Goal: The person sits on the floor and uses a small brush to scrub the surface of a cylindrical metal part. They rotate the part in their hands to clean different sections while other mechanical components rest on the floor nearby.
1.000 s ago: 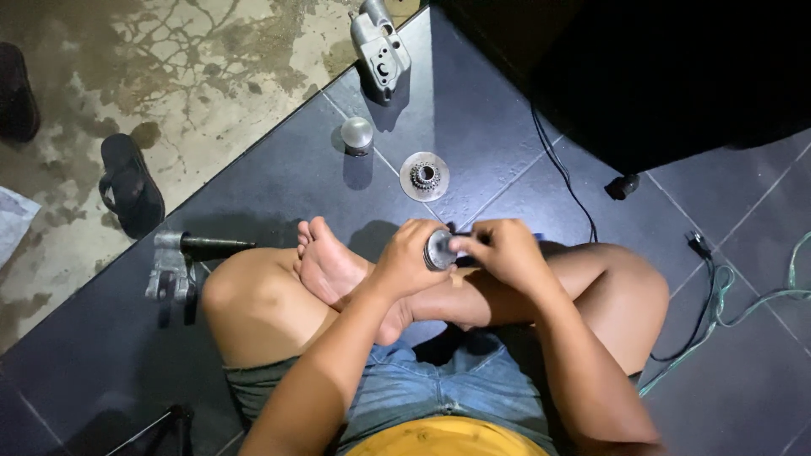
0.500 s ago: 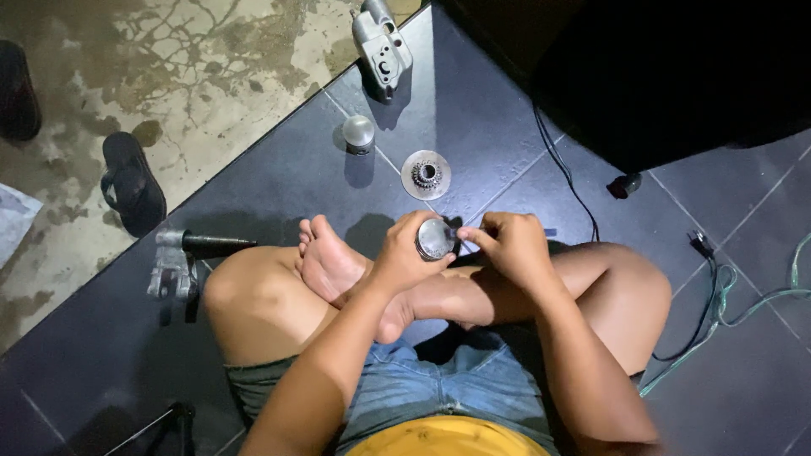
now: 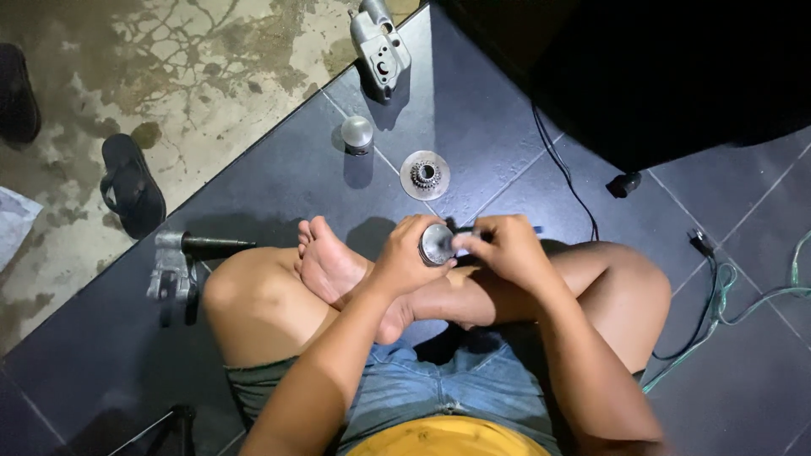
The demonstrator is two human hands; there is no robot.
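While the left hand [image 3: 405,257] grips a small round silver metal part [image 3: 438,245] over the crossed legs, the right hand [image 3: 505,249] pinches at its face. Farther off on the dark tile floor [image 3: 279,181]: a toothed silver disc [image 3: 424,176], a domed metal cap [image 3: 357,133], and a grey housing [image 3: 380,46]. A black cable [image 3: 562,181] runs right.

Round grey metal part [image 3: 438,244], flat face up, held above crossed legs

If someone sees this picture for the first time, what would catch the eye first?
Probably the two hands at the centre: the left hand grips a round shiny metal part, and the right hand pinches at its face, above the crossed bare legs. Next, on the dark tiled floor just beyond, a toothed metal disc and a small domed metal cylinder stand out.
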